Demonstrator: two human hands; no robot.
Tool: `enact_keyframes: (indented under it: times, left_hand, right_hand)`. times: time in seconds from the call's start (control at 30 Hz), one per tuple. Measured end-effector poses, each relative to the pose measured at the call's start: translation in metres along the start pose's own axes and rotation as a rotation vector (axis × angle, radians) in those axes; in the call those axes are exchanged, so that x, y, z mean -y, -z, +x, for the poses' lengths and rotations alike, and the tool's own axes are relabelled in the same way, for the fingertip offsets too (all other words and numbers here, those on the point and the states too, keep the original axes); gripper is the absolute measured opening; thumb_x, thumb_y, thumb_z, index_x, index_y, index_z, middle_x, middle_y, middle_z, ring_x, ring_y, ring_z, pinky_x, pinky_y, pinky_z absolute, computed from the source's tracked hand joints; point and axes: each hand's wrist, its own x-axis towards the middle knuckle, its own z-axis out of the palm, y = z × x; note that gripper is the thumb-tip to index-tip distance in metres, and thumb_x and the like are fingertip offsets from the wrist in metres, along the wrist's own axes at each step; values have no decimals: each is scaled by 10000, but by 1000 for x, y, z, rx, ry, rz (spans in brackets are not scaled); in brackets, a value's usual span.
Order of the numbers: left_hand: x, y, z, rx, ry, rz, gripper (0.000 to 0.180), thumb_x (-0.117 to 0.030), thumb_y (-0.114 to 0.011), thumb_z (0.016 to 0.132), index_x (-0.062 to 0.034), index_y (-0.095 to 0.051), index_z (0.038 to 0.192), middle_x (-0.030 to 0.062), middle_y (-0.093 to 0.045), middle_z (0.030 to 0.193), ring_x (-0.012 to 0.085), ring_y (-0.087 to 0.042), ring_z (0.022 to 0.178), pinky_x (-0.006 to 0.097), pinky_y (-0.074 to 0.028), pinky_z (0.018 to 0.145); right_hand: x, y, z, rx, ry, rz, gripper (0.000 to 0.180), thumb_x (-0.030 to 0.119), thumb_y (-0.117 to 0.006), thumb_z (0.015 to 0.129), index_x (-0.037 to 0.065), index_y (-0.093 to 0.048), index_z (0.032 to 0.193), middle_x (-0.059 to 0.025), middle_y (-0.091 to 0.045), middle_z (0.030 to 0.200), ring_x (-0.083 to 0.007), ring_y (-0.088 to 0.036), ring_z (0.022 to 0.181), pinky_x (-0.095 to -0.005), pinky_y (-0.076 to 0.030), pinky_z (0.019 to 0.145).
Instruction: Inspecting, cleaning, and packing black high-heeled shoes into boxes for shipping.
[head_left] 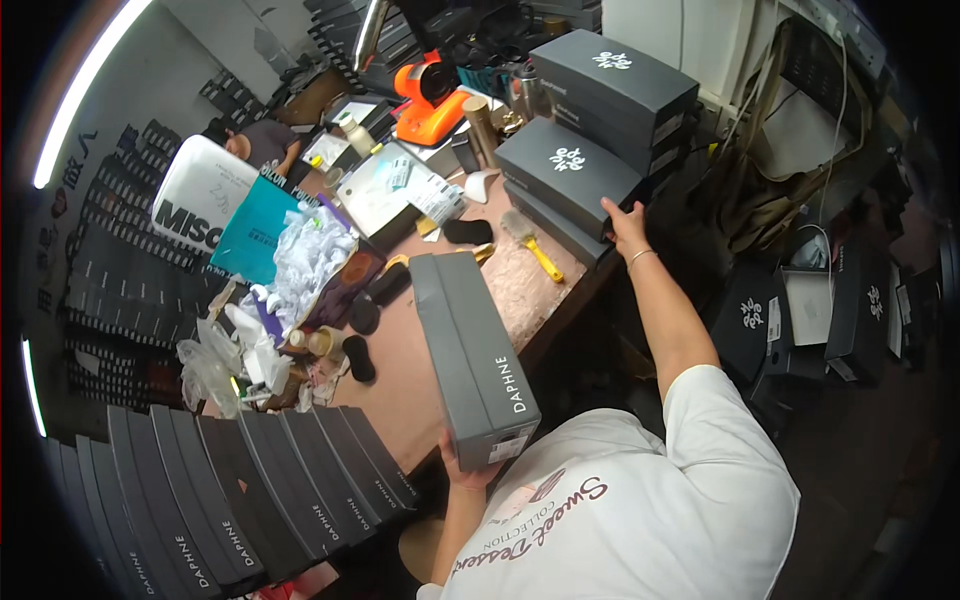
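My left hand (465,466) supports the near end of a long grey shoebox (465,340) from below. That box slants over the front of the table, its lid on and a label on its near end. My right hand (627,226) is stretched out to a dark grey shoebox (570,165) with a white mark on its lid. The fingers grip that box's near right corner. It lies on another dark box (556,222) at the table's right edge. Part of the left fingers is hidden behind the box I hold.
A brush with a yellow handle (540,255) lies on the table between the boxes. More dark boxes (620,80) are stacked behind. A row of grey shoeboxes (230,490) stands at the lower left. A paper-filled container (315,255) and an orange device (430,110) stand farther back.
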Motion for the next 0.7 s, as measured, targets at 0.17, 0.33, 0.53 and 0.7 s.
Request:
enact_keyframes:
  times: [0.17, 0.33, 0.53, 0.7]
  left_hand:
    - [11, -39, 31, 57, -69, 115, 793, -604, -618, 741, -184, -428, 1386, 72, -467, 1378, 301, -414, 1276, 520, -302, 1059]
    - [4, -74, 108, -56, -102, 323, 747, -596, -606, 786, -166, -437, 1372, 84, -504, 1343, 292, -483, 1219, 483, -379, 1020]
    - [7, -146, 218, 11, -137, 386, 653, -514, -587, 841, -118, -457, 1344, 92, -542, 1291, 281, -528, 1160, 489, -403, 990]
    - [16, -166, 255, 164, 107, 117, 677, -466, -614, 830, -46, -454, 1336, 222, -514, 1270, 362, -543, 1118, 500, -465, 909]
  right_hand:
    - [-2, 9, -45, 91, 6, 130, 978, 285, -807, 703, 80, -192, 1436, -113, -545, 1066, -176, -557, 788, -276, -444, 497]
    - [-12, 54, -32, 227, -69, 251, 711, 265, -722, 816, 79, -319, 1371, -71, -556, 978, -126, -557, 736, -263, -482, 529]
    - [37, 127, 93, 150, -57, 389, 563, 189, -637, 865, 127, -348, 1344, -35, -537, 1033, -136, -572, 800, -308, -503, 623]
    - [41, 126, 145, 270, -190, 302, 675, 336, -637, 868, 216, -279, 1428, -50, -450, 1304, -239, -432, 1159, -476, -430, 862]
